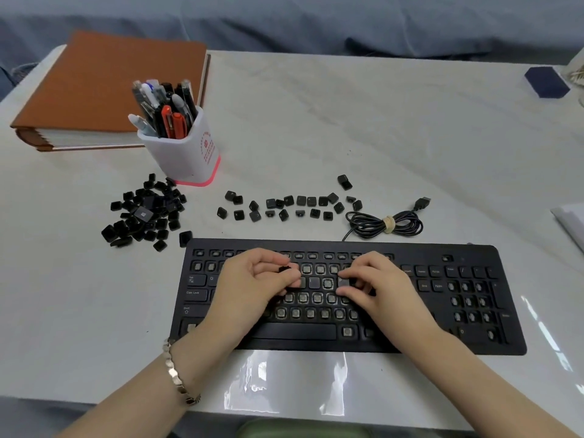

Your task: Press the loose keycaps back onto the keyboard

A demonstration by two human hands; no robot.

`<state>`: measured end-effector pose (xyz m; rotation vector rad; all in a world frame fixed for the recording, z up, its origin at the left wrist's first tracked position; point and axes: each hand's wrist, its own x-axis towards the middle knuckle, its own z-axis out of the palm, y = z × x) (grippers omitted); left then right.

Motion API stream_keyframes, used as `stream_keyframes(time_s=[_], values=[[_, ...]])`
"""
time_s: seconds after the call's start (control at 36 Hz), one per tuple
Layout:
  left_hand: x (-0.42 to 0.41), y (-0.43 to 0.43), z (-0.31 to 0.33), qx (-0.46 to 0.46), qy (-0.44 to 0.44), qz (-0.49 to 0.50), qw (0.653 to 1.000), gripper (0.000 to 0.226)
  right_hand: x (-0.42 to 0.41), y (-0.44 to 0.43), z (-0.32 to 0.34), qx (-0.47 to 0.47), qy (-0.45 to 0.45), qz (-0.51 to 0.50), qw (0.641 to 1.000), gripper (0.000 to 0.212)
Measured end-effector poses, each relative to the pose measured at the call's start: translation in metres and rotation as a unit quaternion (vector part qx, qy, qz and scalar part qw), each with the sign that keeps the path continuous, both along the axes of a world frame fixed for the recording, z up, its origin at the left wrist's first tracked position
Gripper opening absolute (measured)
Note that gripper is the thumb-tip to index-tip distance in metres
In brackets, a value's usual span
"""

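Lying beyond keyboard (pixel 316 343), keycaps (pixel 301 200), coiled cable (pixel 366 227)

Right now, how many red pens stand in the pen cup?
2, side by side at the front of the pen cup: one red pen left, the other right of it. More may be hidden behind other pens.

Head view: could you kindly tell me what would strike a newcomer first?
The keyboard, near and central, most keys stripped bare, draws the eye first, with both hands on it: the left hand pinches a keycap, the right hand rests on the keys. A heap of loose keycaps lies to its left, a scattered row behind it.
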<state>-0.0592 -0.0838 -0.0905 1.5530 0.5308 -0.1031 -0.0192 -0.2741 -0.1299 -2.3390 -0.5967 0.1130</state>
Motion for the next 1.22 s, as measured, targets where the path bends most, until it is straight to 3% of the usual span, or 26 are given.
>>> stream_keyframes(time_s=[0.44,0.53,0.64,0.81,1.03,1.22], values=[[-0.006,0.000,-0.004,0.078,-0.029,-0.039,0.996,0.025,0.002,0.000,-0.006,0.031,-0.023,-0.011,0.999,0.016],[-0.007,-0.003,-0.003,0.032,-0.036,-0.029,0.998,0.019,-0.004,0.001,-0.011,-0.019,-0.093,0.003,0.995,0.021],[-0.006,-0.006,-0.001,-0.039,-0.022,-0.007,0.999,0.023,-0.007,-0.003,-0.015,-0.065,-0.138,0.019,0.988,0.047],[-0.005,-0.008,0.003,-0.132,0.014,0.002,0.991,0.024,-0.002,-0.009,-0.013,-0.059,-0.219,0.091,0.970,0.032],[-0.006,-0.008,0.003,-0.075,-0.006,-0.018,0.997,0.029,0.004,-0.013,-0.019,-0.059,-0.287,0.128,0.947,0.024],[-0.002,-0.009,0.001,-0.066,0.001,-0.037,0.997,0.025,0.003,-0.017,-0.017,-0.072,-0.258,0.123,0.956,0.026]])
